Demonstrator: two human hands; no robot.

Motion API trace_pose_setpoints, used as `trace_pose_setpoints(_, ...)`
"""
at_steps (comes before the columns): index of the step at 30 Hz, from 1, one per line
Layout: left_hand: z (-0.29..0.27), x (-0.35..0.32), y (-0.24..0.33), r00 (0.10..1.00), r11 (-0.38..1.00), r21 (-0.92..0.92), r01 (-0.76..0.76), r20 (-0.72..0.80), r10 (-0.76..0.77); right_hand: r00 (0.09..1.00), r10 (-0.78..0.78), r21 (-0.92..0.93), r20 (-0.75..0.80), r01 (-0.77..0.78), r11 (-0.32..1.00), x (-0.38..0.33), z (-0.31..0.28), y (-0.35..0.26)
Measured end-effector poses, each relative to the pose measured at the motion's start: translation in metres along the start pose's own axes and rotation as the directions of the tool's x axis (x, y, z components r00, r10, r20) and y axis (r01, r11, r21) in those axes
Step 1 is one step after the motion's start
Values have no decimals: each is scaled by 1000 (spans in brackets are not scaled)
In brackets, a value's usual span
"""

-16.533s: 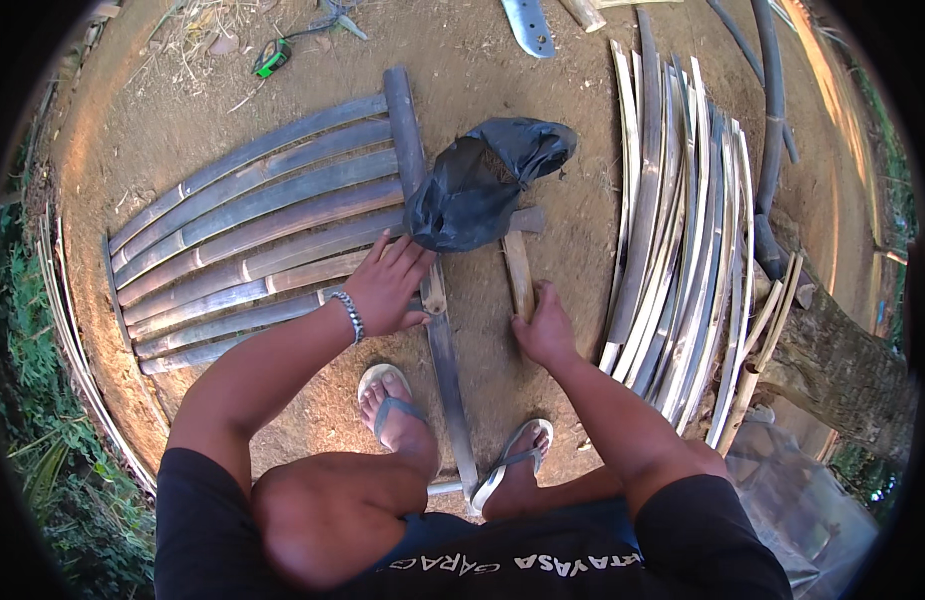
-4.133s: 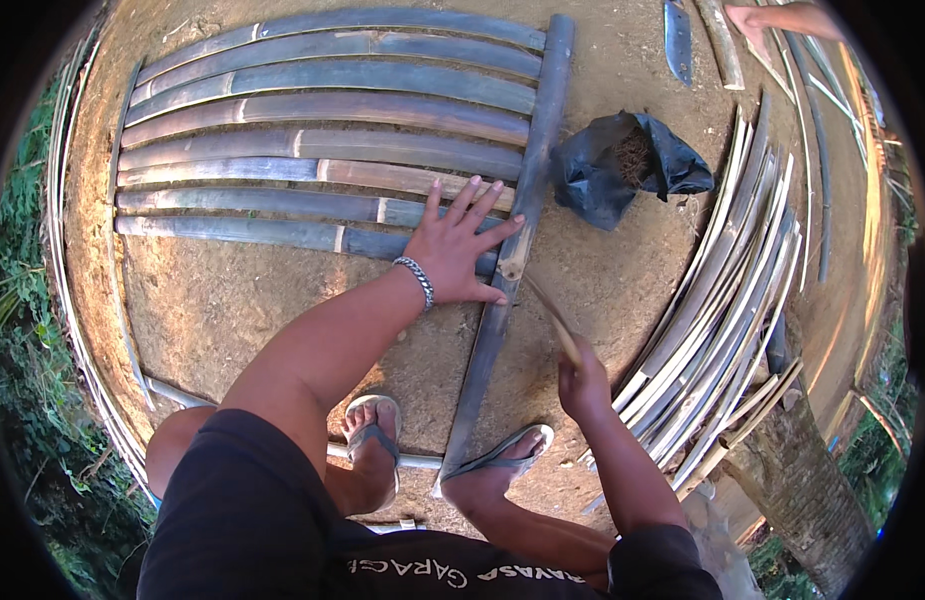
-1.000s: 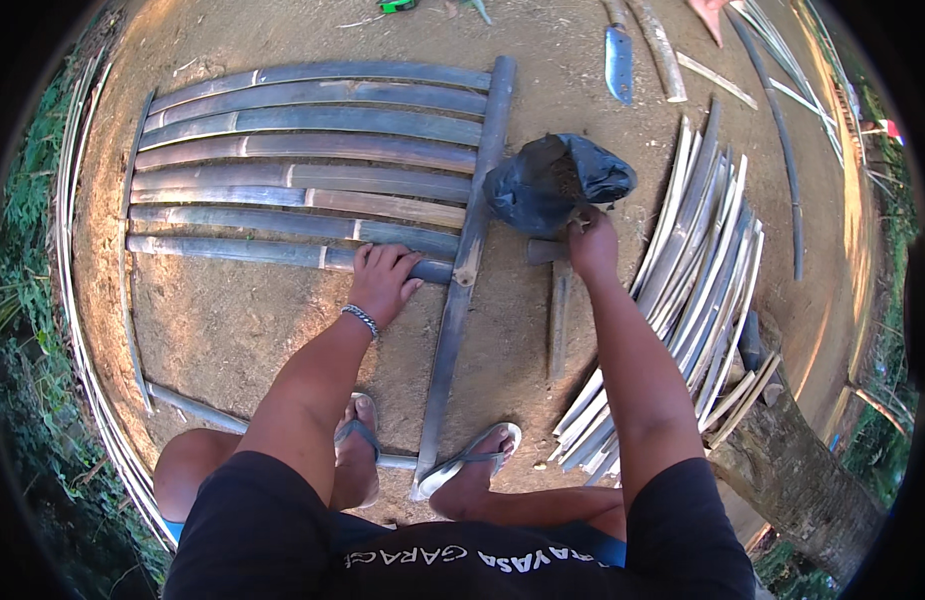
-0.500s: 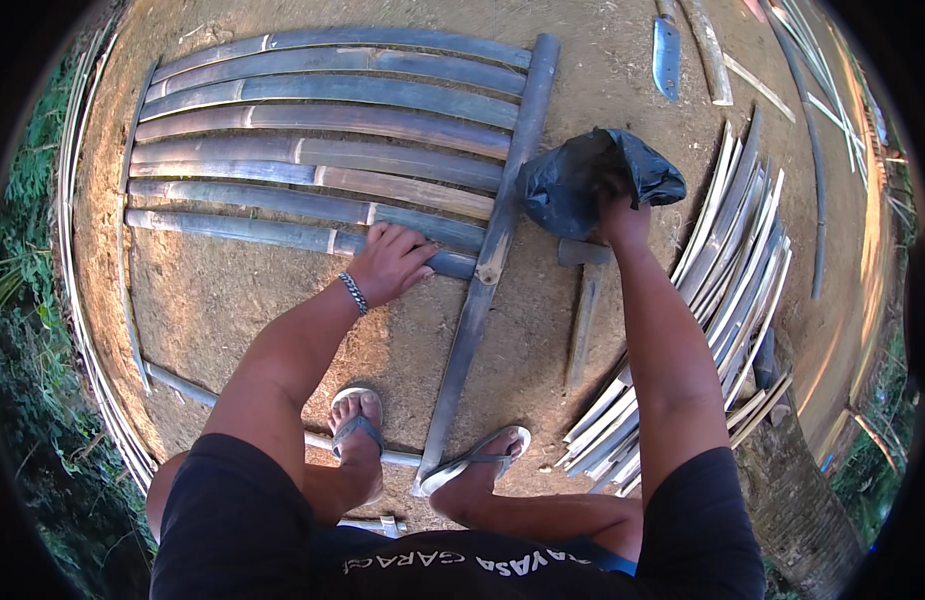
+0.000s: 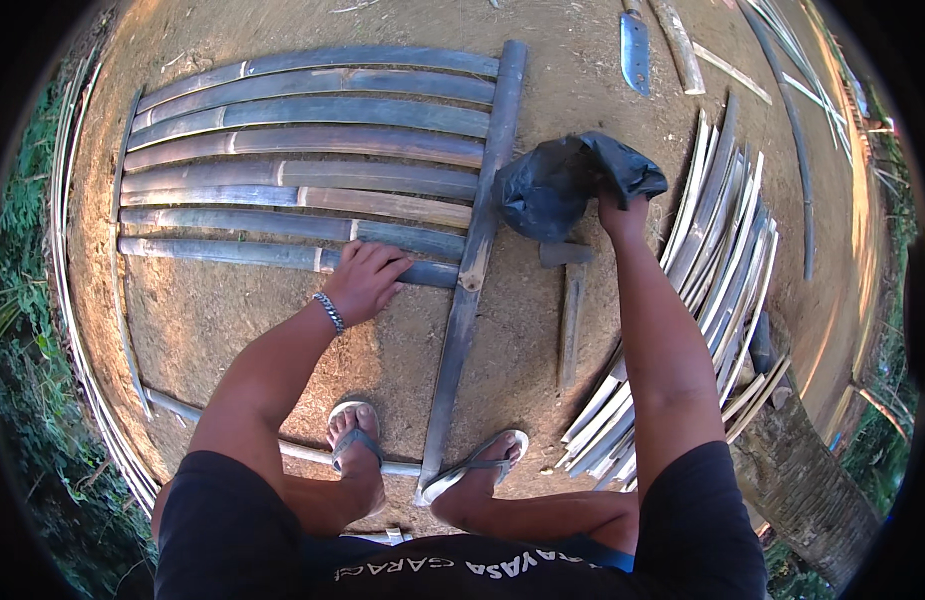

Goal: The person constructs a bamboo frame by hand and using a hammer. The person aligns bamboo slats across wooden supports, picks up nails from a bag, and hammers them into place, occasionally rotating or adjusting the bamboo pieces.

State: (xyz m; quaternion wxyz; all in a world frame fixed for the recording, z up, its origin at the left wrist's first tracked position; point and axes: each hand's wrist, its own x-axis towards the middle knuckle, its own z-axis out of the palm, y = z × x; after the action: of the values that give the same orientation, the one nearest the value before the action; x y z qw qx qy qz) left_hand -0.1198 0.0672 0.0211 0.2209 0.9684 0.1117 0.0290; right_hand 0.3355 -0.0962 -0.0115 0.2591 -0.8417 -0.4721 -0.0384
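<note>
My left hand [image 5: 368,279] rests on the nearest bamboo slat [image 5: 232,254], close to its right end, with fingers curled over it. That slat belongs to a row of several dark split-bamboo slats lying side by side, their right ends against a long dark bamboo pole [image 5: 479,240]. To the right of the pole, my right hand [image 5: 627,215] reaches into the mouth of a black plastic bag [image 5: 547,188]. The bag hides its fingers and whatever they touch. Just below the bag lies a hammer [image 5: 569,300], its handle pointing toward me.
A pile of split bamboo strips [image 5: 707,270] lies right of my right forearm. A large-bladed knife [image 5: 635,55] and a wooden stick [image 5: 679,45] lie at the far right. A tree trunk [image 5: 807,490] stands at the lower right. A thin pole [image 5: 352,460] crosses by my feet.
The whole view has shifted slightly, so the slats and pole appear farther left. My right hand is still at the bag, whose mouth has changed shape a little. My left hand stays on the slat.
</note>
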Motion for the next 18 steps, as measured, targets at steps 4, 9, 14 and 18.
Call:
trace_pose_setpoints(4, -22, -14, -7, 999, 999, 33, -23, 36, 22, 961, 212, 30, 175, -221, 975, 4, -25, -17)
trace_pose_setpoints(9, -50, 8, 6, 989, 996, -25, -80, 124, 83, 751, 494, 316, 439, -643, 697, -14, -49, -38)
trace_pose_setpoints(14, -68, 53, 14, 948, 995, -80, -60, 307, 81, 641, 506, 438, 577, -766, 471, -66, -77, -74)
trace_pose_setpoints(18, -85, 82, 18, 861, 994, -13, -105, 500, 97, 606, 527, 91, 595, -703, 706, -119, -110, -83)
